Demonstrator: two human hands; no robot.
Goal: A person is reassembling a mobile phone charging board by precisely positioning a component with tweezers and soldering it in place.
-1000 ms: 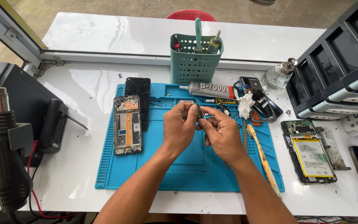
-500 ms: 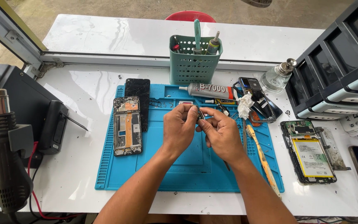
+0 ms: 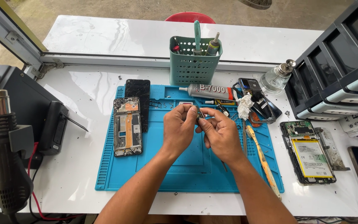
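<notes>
**Bench state: small part held between both hands over the mat**

The desk (image 3: pixel 83 95) is white and stands against a window sill; a blue mat (image 3: pixel 187 166) covers its middle.

Left edge of the desk: a heat gun (image 3: pixel 5 149) stands upright in its holder, nozzle up, with a black unit (image 3: pixel 54 126) just beside it.

Left part of the mat: an opened phone frame (image 3: pixel 127 126) lies with its long axis running front to back. A black screen panel (image 3: pixel 139 99) lies just beside it, toward the back edge.

Back edge of the mat: a green basket (image 3: pixel 193 66) holds upright tools. A glue tube (image 3: pixel 206 91) lies in front of it, long axis left to right.

Centre of the mat: the left hand (image 3: pixel 179 130) and right hand (image 3: pixel 220 135) meet above the surface. A small part (image 3: pixel 199 115) sits between their fingertips, tilted, upper end toward the back. Both hands pinch it with fingers narrowly closed. The part lies right of the left fingers and left of the right fingers; both hands are equally near.

Right edge of the mat: a toothbrush (image 3: pixel 262 155) lies front to back.

Right side of the desk: a phone with exposed battery (image 3: pixel 309 153) lies flat, near a glass bottle (image 3: pixel 276 79) at the back and grey drawers (image 3: pixel 340 70) at the back right corner.
</notes>
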